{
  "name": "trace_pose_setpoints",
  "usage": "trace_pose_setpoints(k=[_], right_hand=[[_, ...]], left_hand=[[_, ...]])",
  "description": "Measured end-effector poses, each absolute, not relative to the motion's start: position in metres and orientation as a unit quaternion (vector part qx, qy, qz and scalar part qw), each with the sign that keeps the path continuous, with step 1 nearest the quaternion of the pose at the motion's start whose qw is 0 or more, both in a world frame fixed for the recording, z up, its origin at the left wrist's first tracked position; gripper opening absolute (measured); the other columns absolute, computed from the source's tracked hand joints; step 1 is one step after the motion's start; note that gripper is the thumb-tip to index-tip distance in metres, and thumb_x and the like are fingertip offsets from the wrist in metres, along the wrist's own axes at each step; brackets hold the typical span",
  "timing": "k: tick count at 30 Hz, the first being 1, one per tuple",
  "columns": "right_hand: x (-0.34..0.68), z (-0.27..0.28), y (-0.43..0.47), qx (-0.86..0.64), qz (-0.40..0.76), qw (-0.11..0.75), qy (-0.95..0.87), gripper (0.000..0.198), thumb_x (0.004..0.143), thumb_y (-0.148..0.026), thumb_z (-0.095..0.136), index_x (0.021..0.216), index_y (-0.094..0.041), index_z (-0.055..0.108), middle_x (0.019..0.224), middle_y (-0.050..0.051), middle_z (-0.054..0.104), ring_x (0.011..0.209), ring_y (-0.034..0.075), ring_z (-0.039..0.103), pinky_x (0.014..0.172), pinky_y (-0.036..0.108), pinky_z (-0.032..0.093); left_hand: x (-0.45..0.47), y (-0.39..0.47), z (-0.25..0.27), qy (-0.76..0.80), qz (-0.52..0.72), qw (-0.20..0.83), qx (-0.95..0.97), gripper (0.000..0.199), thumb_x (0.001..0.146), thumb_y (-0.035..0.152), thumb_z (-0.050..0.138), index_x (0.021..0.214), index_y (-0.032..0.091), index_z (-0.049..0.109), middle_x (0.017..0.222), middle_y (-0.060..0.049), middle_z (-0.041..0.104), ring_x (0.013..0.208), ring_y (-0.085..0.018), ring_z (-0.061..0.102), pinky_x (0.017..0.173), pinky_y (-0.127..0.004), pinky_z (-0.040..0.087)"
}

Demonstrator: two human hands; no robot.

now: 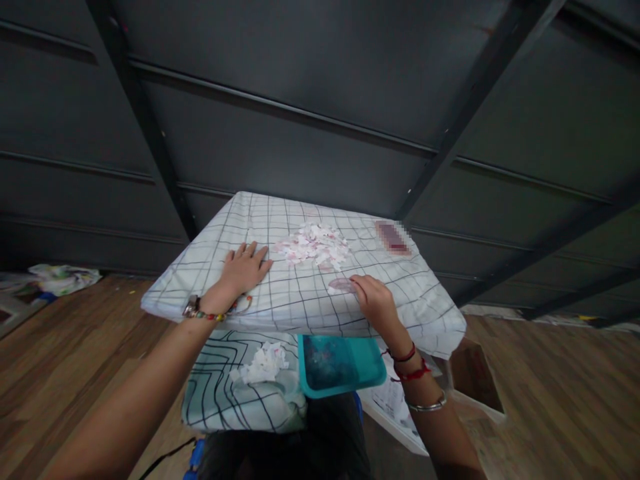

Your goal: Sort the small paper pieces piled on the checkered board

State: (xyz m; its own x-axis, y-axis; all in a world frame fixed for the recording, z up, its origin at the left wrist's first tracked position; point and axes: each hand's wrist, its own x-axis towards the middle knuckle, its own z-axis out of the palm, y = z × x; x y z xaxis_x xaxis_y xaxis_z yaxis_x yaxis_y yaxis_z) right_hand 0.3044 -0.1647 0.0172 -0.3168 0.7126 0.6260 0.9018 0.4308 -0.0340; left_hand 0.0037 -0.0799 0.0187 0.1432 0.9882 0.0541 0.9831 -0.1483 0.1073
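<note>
Pinkish flat piece (341, 285), likely light and bendable, best held by its edge: my right fingers (362, 287) pinch its end, nearside of the scrap pile (316, 245); my left fingers (260, 253) spread left of that pile.

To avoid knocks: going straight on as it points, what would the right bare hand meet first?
The right hand would probably meet the heap of white scraps on the black-checked white cloth, beyond its held pinkish translucent piece; depth uncertain.

Translucent pinkish oval piece (341, 286), roughly flat, near front edge of surface (295, 303). White-pink scraps (320, 245) heaped loose beyond it.
</note>
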Motion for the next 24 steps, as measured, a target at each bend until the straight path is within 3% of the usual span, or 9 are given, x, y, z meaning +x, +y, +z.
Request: trace_pose_setpoints(k=[14,24], right_hand=[[0.267,0.025,-0.192,-0.544,-0.121,0.240,-0.795,0.026,0.094,-0.021,0.037,0.098,-0.017,0.062,0.081,0.007,0.067,0.071,0.018,0.061,0.066,0.028,0.045],[0.229,0.032,-0.200,-0.497,-0.088,0.222,-0.834,0.023,0.092,-0.016,0.041,0.101,-0.015,0.062,0.083,0.007,0.067,0.076,0.017,0.061,0.072,0.028,0.046]], left_hand=[[0.002,-0.078,0.015,0.650,0.059,0.019,0.757,0.060,0.091,0.051,0.017,0.141,0.022,0.034,0.150,-0.009,0.027,0.137,-0.030,0.021,0.107,-0.049,0.020],[0.003,-0.079,0.014,0.649,0.060,0.010,0.759,0.059,0.092,0.049,0.017,0.141,0.022,0.034,0.150,-0.010,0.027,0.137,-0.030,0.022,0.107,-0.049,0.021]])
